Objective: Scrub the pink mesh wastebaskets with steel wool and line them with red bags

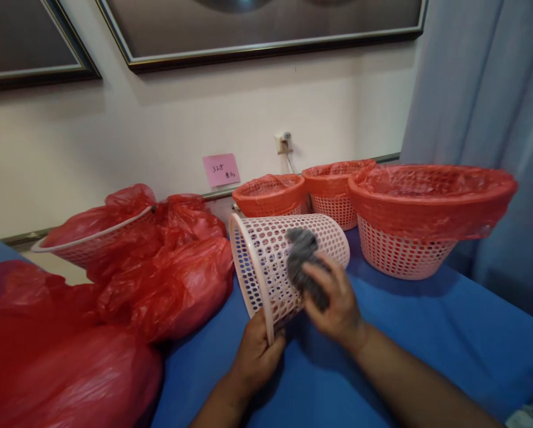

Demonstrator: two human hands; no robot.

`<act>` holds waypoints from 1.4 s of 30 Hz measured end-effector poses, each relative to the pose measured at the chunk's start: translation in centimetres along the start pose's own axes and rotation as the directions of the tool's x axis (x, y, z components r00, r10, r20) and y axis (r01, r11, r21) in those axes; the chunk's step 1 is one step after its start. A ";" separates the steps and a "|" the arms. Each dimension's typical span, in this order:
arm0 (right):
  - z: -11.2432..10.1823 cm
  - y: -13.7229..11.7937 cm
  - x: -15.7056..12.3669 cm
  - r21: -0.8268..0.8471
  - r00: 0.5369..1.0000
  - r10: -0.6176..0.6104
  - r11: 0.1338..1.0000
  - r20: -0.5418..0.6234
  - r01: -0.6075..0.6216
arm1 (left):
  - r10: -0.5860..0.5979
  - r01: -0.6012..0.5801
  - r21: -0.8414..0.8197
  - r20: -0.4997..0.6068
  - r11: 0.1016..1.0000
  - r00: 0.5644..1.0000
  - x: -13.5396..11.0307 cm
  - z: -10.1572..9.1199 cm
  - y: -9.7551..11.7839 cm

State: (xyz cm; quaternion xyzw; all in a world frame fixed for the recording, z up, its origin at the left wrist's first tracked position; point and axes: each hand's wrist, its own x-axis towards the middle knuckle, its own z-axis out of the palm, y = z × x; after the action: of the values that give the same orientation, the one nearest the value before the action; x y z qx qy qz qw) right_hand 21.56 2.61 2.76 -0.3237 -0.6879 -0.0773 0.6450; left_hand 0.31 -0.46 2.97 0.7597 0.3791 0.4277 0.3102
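A pale pink perforated plastic basket [275, 255] lies on its side over the blue table, its open mouth facing left. My left hand [259, 351] is closed round the near part of its rim, thumb on the outside. In my right hand [335, 297] is a crumpled dark grey cloth [302, 258], pressed against the outer wall of the basket. The fingers of that hand are bent over the cloth and slightly blurred.
Three baskets lined with red bags stand behind, including a large one [400, 249] at right. Filled red plastic bags [177, 291] crowd the left, beside another basket [76, 255]. A pink note [221, 169] and a socket [284, 144] are on the wall. The blue table [409, 333] spreads beneath.
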 end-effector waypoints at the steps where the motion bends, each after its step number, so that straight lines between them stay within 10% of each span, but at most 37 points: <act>1: -0.1 2.1 0.3 -0.048 0.983 0.173 0.983 -0.066 -0.177 | -0.005 0.004 0.024 0.012 1.000 1.000 0.1 -0.1 0.0; 6: -0.3 9.3 1.2 0.054 0.648 0.735 0.669 -0.200 -0.741 | 0.032 -0.037 0.128 0.041 0.991 0.999 0.3 -0.6 -0.5; 8: -0.3 7.9 1.1 0.054 0.725 0.663 0.744 -0.187 -0.666 | 0.034 -0.040 0.137 0.049 0.990 0.998 0.5 -0.6 -0.9; 11: -0.3 2.6 0.6 0.024 0.982 0.190 0.982 -0.013 -0.189 | 0.037 -0.048 0.120 0.099 0.992 0.994 0.8 -0.5 -0.8; 15: -0.8 -2.3 0.4 0.211 0.928 -0.325 0.935 0.182 0.286 | -0.014 0.006 0.050 0.149 0.999 0.989 0.7 -0.2 0.1; 24: -0.6 -1.5 0.7 0.230 0.908 -0.331 0.933 0.257 0.275 | -0.158 0.124 -0.235 -0.132 0.964 0.979 -0.3 -1.3 1.8; 28: -0.4 2.8 0.6 -0.011 0.989 0.146 0.989 -0.019 -0.146 | -0.150 0.127 -0.161 -0.135 0.979 0.979 -0.4 -1.3 1.9; 32: -0.6 7.5 0.9 -0.017 0.759 0.607 0.778 -0.236 -0.628 | -0.015 0.025 0.114 -0.090 0.993 0.996 -0.5 -0.7 1.8; 34: -0.5 6.5 0.8 -0.022 0.817 0.546 0.829 -0.184 -0.559 | 0.027 -0.018 0.215 -0.041 0.977 0.999 -0.4 -0.3 2.1; 37: -0.3 1.4 0.2 0.052 0.995 0.100 0.994 0.024 -0.101 | 0.057 -0.054 0.272 -0.002 0.961 0.998 -0.2 0.1 2.5; 40: -0.3 -2.9 -0.2 0.226 0.948 -0.297 0.937 0.116 0.266 | 0.088 -0.090 0.259 0.019 0.962 0.996 -0.2 0.0 2.5; 42: -0.4 -2.9 -0.1 0.197 0.959 -0.260 0.952 0.109 0.236 | 0.087 -0.092 0.240 0.030 0.967 0.996 -0.1 -0.2 2.2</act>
State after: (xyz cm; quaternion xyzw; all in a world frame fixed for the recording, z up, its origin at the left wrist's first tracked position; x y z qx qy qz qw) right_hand 20.32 0.11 3.60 -0.1787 -0.7690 -0.0728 0.6094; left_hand 0.77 -1.67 4.73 0.8121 0.3906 0.3847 0.1998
